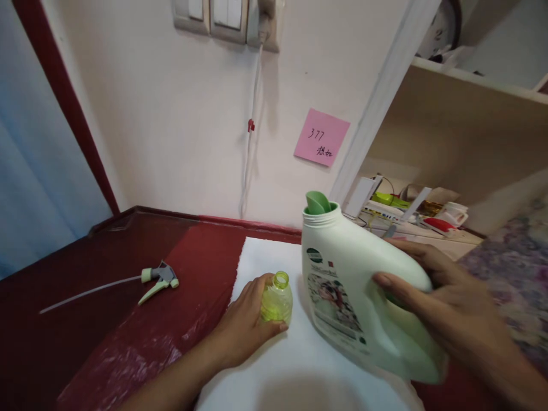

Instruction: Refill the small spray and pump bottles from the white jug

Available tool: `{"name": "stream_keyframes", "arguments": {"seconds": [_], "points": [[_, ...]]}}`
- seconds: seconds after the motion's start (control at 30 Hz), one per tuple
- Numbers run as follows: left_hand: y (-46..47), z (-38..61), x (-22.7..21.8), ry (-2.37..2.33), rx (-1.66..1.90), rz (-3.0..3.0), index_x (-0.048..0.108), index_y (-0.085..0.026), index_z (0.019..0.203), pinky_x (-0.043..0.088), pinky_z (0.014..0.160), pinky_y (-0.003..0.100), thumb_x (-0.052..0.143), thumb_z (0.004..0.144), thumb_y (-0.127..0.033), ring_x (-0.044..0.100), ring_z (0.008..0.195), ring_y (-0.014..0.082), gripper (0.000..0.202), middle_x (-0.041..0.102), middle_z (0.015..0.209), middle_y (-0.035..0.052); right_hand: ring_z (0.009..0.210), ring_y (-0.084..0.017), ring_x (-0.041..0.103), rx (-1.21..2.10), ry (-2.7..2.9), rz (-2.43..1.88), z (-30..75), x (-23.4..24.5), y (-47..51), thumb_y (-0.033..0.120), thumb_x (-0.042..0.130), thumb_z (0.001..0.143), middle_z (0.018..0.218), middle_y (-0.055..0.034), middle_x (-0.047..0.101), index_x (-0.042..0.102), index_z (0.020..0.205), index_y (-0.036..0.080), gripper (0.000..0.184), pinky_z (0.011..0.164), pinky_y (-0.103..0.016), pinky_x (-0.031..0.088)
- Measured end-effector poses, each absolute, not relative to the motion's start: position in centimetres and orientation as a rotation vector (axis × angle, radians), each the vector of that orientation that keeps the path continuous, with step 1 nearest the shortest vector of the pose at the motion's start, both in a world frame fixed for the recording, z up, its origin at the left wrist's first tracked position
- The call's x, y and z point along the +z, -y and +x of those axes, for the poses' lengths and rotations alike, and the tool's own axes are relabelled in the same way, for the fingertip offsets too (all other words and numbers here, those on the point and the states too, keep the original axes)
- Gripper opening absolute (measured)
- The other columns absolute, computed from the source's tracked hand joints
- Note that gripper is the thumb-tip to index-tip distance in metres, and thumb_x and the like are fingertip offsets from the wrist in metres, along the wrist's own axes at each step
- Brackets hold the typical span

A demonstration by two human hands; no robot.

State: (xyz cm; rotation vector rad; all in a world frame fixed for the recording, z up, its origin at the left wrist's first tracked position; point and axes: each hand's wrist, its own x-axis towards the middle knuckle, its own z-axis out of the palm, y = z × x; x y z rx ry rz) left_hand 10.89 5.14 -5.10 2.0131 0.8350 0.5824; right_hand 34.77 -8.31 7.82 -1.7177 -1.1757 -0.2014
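My left hand (252, 311) is wrapped round a small translucent yellow-green spray bottle (277, 302), which stands upright without its top on a white sheet (265, 257). In my right hand (440, 285) is a large pale green detergent jug (342, 285), gripped by its handle. The jug has no cap, a green pouring spout (317, 203) shows in its neck, and it leans slightly to the left beside the bottle. A trigger sprayer head (160, 278) with a long dip tube lies on the dark red tabletop to the left.
Crumpled clear plastic film (141, 354) covers part of the tabletop (38, 342). A pink sticky note (322, 137) is on the wall, near a plugged-in white cable (247, 160). Shelves at the right hold a clock (439, 31) and assorted items. A blue curtain (38, 142) hangs at the left.
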Motion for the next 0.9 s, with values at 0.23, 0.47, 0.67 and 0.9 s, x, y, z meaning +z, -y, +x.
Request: {"name": "stream_keyframes", "arguments": {"seconds": [0.23, 0.47, 0.67, 0.9], "points": [[-5.6, 10.7, -5.5, -0.785, 0.58, 2.012, 0.035, -0.022, 0.145, 0.03, 0.117, 0.051, 0.07, 0.079, -0.035, 0.039, 0.139, 0.0328, 0.076, 0.044, 0.151, 0.0144, 0.091, -0.025, 0.066, 0.022, 0.998, -1.451, 35.1, 2.9, 1.5, 0.054, 0.083, 0.064, 0.107, -0.0063, 0.071, 0.068, 0.111, 0.022, 0.059, 0.076, -0.037, 0.055], [-5.4, 10.6, -5.1, -0.801, 0.52, 2.007, 0.028, -0.021, 0.147, 0.025, 0.119, 0.052, 0.067, 0.082, -0.034, 0.034, 0.142, 0.0329, 0.077, 0.039, 0.154, 0.0164, 0.095, -0.026, 0.066, 0.015, 0.894, -1.352, 35.2, -1.2, -2.9, 0.059, 0.074, 0.072, 0.111, -0.0112, 0.068, 0.059, 0.119, 0.016, 0.065, 0.079, -0.041, 0.056], [-5.6, 10.6, -5.3, -0.791, 0.495, 1.991, 0.028, -0.024, 0.148, 0.024, 0.119, 0.052, 0.07, 0.082, -0.038, 0.031, 0.144, 0.0336, 0.079, 0.037, 0.156, 0.0143, 0.095, -0.026, 0.065, 0.007, 0.977, -1.45, 35.9, -2.1, -2.6, 0.057, 0.069, 0.08, 0.113, -0.01, 0.067, 0.057, 0.126, 0.019, 0.061, 0.081, -0.043, 0.055], [-5.6, 10.6, -5.1, -0.787, 0.512, 2.004, 0.031, -0.025, 0.146, 0.029, 0.117, 0.05, 0.071, 0.083, -0.039, 0.035, 0.142, 0.0321, 0.076, 0.04, 0.153, 0.0139, 0.131, -0.032, 0.043, -0.22, 1.066, -1.536, 34.4, -0.6, 1.8, 0.048, 0.066, 0.083, 0.138, -0.0156, 0.048, 0.05, 0.137, 0.017, 0.064, 0.112, -0.055, 0.032]]}}
